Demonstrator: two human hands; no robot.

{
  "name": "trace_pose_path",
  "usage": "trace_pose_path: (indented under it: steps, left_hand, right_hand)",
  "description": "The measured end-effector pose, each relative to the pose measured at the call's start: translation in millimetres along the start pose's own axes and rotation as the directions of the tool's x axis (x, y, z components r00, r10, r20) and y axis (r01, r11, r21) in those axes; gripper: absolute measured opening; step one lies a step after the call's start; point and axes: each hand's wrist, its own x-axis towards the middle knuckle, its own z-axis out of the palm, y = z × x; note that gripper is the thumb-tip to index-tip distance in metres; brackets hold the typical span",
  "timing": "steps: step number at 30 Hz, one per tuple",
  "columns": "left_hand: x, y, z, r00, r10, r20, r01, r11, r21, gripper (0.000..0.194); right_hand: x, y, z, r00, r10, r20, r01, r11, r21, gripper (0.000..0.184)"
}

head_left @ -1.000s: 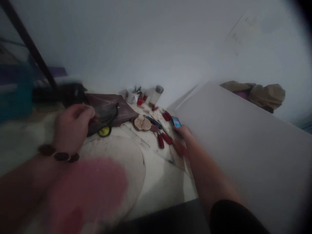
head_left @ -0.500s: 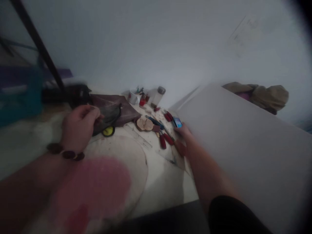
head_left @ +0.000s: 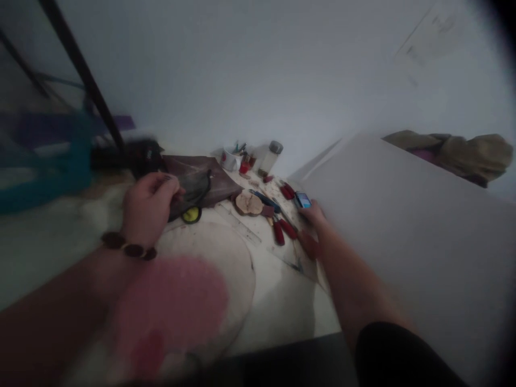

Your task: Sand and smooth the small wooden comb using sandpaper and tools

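Note:
My left hand (head_left: 148, 203), wearing a bracelet of dark beads (head_left: 133, 250), is raised over the left side of the table. Its thumb and fingers are pinched together; whatever they hold is too small and blurred to name. Just beyond it lie a dark see-through pouch (head_left: 194, 189) and a yellow roll of tape (head_left: 191, 215). Across the table, my right hand (head_left: 315, 214) grips the near end of a small phone (head_left: 303, 200) with a lit screen. Red-handled pliers (head_left: 279, 231) and a slice of wood (head_left: 249, 203) lie to the phone's left.
A white mug of pens (head_left: 231, 160) and a lidded jar (head_left: 271, 160) stand by the wall. A clear ruler (head_left: 239, 226) lies mid-table. In front is a round pale piece with a pink patch (head_left: 173, 295). A large white panel (head_left: 403, 231) stands on the right.
The whole view has shifted, so everything sits a little farther right. Both hands keep about the same place over the table, and the phone is still in my right hand.

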Motion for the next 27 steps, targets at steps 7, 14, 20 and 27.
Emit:
trace_pose_path:
  steps: [7,14,20,27]
  left_hand:
    - [0.2,-1.6,4.8,1.0,-0.021,0.012,0.023,0.962,-0.271,0.008]
    - [0.6,-8.3,4.5,1.0,0.013,0.013,-0.008,0.961,-0.276,0.008]
    - [3.0,-12.9,3.4,0.999,-0.037,0.034,0.045,0.956,-0.291,0.011]
    - [-1.9,-14.2,7.7,0.995,-0.03,0.098,0.055,0.963,-0.263,0.013]
  right_hand:
    - [-49.3,-10.3,-19.3,0.994,-0.112,-0.003,0.111,0.99,0.083,0.092]
    - [-216.1,-55.1,-11.3,0.895,-0.42,0.148,0.402,0.905,0.139,0.099]
    - [-316.3,-99.0,23.0,0.828,-0.504,0.246,0.474,0.863,0.174,0.098]
    - [-324.8,-114.5,44.6,0.839,-0.474,0.268,0.491,0.871,0.005,0.103]
